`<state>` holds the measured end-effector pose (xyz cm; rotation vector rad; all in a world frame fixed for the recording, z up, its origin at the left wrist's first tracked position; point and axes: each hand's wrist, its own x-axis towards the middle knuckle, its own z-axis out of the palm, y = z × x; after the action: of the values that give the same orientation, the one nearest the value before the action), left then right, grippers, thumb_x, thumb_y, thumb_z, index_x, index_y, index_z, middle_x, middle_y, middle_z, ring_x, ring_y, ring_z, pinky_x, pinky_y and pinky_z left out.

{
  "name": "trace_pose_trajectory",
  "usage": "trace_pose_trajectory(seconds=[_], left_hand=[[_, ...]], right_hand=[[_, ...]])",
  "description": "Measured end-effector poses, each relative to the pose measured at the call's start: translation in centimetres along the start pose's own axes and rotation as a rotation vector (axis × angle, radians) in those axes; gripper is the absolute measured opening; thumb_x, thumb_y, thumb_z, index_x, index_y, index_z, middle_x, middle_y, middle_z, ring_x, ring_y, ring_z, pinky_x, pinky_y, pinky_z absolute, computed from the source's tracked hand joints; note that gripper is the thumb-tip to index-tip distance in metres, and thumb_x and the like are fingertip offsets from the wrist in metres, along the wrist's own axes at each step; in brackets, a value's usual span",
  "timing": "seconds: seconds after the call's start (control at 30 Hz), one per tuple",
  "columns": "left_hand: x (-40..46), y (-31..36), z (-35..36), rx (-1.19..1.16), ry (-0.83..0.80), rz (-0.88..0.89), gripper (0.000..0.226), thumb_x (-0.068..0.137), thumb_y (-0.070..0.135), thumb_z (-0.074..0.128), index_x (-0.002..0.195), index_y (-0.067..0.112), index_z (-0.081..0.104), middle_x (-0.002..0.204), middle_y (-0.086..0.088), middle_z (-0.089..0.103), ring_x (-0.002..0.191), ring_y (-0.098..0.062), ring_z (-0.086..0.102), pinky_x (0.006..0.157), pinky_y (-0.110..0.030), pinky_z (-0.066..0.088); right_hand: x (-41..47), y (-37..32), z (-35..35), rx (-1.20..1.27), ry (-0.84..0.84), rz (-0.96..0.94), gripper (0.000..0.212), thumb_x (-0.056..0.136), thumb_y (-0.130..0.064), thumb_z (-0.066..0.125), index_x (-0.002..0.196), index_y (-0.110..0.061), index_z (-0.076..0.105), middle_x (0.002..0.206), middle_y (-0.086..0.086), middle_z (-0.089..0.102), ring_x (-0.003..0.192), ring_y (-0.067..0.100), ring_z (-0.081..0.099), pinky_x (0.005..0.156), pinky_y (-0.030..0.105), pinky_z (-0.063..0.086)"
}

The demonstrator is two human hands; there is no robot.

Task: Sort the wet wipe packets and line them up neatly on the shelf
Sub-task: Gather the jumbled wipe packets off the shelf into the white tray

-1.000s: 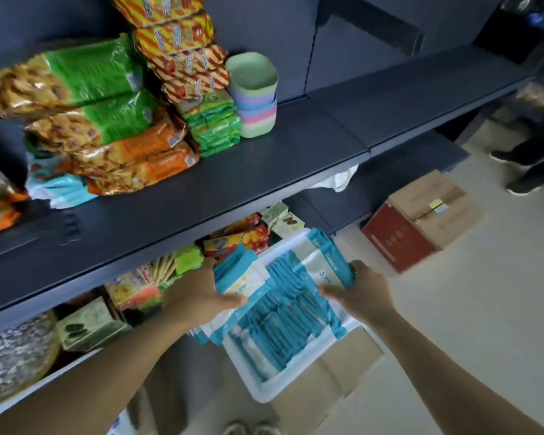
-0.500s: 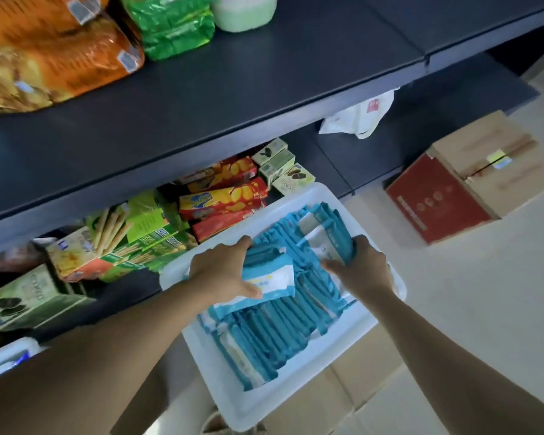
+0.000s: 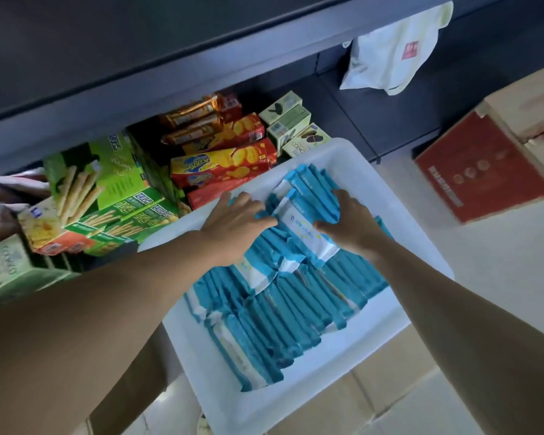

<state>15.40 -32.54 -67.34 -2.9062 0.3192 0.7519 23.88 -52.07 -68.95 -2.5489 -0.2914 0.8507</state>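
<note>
A white tray holds several blue and white wet wipe packets, standing on edge in rows. My left hand lies flat on the packets at the tray's far left, its fingers stretched toward the middle. My right hand grips a bundle of packets at the far end, fingers curled over its top. The thumb presses on a packet that lies white face up. The packets under both palms are hidden.
A dark shelf board runs overhead. Below it, green, red and yellow snack boxes crowd the lower shelf next to the tray. A white bag hangs at upper right. A red and brown carton sits on the floor, and cardboard lies under the tray.
The view has tipped down and closer to the tray. My left hand has put its packets down and flattened onto them. My right hand keeps hold of its bundle.
</note>
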Motion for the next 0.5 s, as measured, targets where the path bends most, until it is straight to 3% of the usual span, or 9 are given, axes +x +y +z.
trace_pose_trajectory(seconds=[0.1,0.2,0.37,0.5], left_hand=[[-0.3,-0.3,0.6,-0.006,0.02,-0.064,0.078,0.083,0.001,0.057,0.148,0.024,0.02,0.15,-0.004,0.021,0.138,-0.024,0.016,0.109,-0.048,0.022],[-0.5,-0.2,0.4,-0.065,0.006,-0.071,0.079,0.084,-0.001,0.055,0.149,0.019,0.015,0.152,-0.004,0.018,0.141,-0.023,0.014,0.109,-0.047,0.023],[-2.0,-0.4,-0.2,-0.204,0.1,-0.147,0.076,0.084,0.006,0.062,0.147,0.018,0.02,0.153,-0.003,0.021,0.14,-0.022,0.021,0.108,-0.042,0.032],[-4.8,-0.9,-0.8,-0.3,0.136,-0.215,0.069,0.086,0.013,0.062,0.145,0.018,0.026,0.147,-0.001,0.031,0.136,-0.021,0.029,0.104,-0.039,0.035]], right_hand=[[-0.2,-0.2,0.7,-0.152,-0.022,-0.029,0.091,0.088,-0.037,0.061,0.151,-0.018,-0.001,0.154,0.01,0.016,0.141,0.032,0.016,0.112,0.05,0.025],[-0.6,-0.7,1.4,-0.215,-0.04,-0.025,0.096,0.088,-0.035,0.062,0.15,-0.018,-0.01,0.155,0.01,0.009,0.142,0.032,0.008,0.112,0.05,0.02],[-2.2,-1.7,0.8,-0.27,0.108,-0.034,0.08,0.088,-0.033,0.061,0.148,-0.016,0.011,0.154,0.011,0.011,0.141,0.032,0.009,0.113,0.045,0.02],[-4.4,-3.4,0.2,-0.253,0.121,-0.098,0.07,0.089,-0.032,0.06,0.145,-0.012,0.022,0.15,0.012,0.02,0.139,0.03,0.016,0.112,0.043,0.025]])
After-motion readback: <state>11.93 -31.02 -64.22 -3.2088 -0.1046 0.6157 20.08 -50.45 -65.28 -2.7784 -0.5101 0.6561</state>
